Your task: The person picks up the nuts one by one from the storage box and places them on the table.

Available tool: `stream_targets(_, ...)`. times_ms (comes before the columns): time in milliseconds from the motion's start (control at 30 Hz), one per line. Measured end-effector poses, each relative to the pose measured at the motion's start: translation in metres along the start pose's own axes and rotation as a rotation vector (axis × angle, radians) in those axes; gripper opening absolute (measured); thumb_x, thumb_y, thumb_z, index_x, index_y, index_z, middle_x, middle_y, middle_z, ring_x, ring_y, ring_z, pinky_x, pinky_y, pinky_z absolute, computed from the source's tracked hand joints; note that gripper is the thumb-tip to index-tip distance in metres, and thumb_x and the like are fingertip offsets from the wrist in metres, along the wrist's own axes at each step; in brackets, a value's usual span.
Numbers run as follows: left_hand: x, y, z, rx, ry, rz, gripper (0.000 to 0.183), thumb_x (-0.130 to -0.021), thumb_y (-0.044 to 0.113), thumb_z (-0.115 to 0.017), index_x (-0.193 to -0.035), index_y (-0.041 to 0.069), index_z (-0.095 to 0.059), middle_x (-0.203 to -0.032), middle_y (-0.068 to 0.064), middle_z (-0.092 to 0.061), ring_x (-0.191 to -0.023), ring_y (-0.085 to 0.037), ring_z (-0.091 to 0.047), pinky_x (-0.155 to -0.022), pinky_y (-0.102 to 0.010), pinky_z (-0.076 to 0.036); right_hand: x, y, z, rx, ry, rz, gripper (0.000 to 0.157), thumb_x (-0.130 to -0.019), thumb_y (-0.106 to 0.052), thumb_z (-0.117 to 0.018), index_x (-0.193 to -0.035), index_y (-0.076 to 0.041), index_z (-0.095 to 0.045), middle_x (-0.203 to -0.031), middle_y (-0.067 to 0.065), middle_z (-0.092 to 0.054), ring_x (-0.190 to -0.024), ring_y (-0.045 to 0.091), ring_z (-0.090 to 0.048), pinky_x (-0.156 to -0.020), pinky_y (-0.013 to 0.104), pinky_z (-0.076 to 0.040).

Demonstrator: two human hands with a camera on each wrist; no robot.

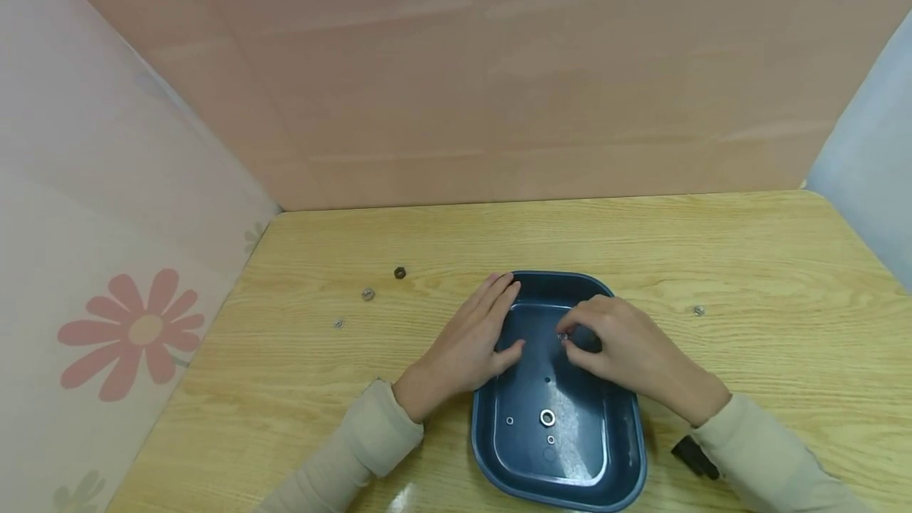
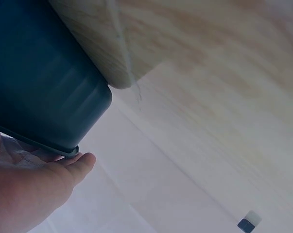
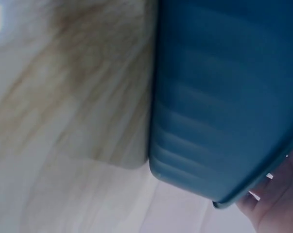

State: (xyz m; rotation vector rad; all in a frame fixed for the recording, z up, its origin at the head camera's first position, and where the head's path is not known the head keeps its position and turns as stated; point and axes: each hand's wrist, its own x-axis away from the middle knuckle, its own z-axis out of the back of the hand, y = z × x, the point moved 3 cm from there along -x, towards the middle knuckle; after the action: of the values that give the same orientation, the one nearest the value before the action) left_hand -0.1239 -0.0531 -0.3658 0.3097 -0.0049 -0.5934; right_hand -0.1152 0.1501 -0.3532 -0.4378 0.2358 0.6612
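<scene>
Wood table [image 1: 306, 418] fills the head view's bottom. Lower middle, the right hand [image 1: 627, 343] pinches a tiny metal bit [image 1: 562, 337] over the blue tub [image 1: 526, 454]; the left hand's [image 1: 466, 343] fingers lie straight. Left wrist, upper left: keep the tub steady. Right wrist: bit hidden.

The piece [image 1: 562, 336] pinched by the right hand [image 1: 630, 345] is too small to identify. A sleeve [image 1: 773, 446], cut off below, partly hides a black object [image 1: 693, 457].
</scene>
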Motion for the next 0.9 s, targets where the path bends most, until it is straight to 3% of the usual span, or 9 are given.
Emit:
stream_targets(467,0.000,0.001,0.000,-0.004,0.007,0.003,0.077,-0.094,0.037,-0.065,-0.155,0.005,-0.030,-0.164,-0.012,-0.026,-0.153,-0.029,-0.021,-0.123,-0.045,-0.027,0.008,0.012,0.025,0.049,0.185,0.037,0.020,-0.071,-0.010,-0.079,-0.089,-0.014,-0.074,-0.086,-0.002,-0.074,-0.082,0.017,-0.070,-0.069,0.039,-0.060)
stream_targets(700,0.000,0.000,-0.001,0.010,0.007,-0.002,0.076,-0.095,0.036,-0.064,-0.155,0.005,-0.030,-0.164,-0.012,-0.025,-0.154,-0.030,-0.021,-0.124,-0.045,-0.026,0.017,0.022,0.037,0.066,0.224,0.023,0.024,-0.068,-0.007,-0.078,-0.089,-0.016,-0.074,-0.088,-0.003,-0.074,-0.083,0.018,-0.069,-0.071,0.043,-0.058)
stream_targets(900,0.000,0.000,-0.001,-0.001,0.013,-0.004,0.076,-0.095,0.037,-0.064,-0.155,0.005,-0.030,-0.164,-0.013,-0.026,-0.154,-0.029,-0.020,-0.124,-0.046,-0.026,0.027,0.034,0.044,0.085,0.241,0.011,0.029,-0.064,-0.006,-0.081,-0.090,-0.018,-0.075,-0.088,-0.005,-0.074,-0.082,0.018,-0.068,-0.071,0.038,-0.055)
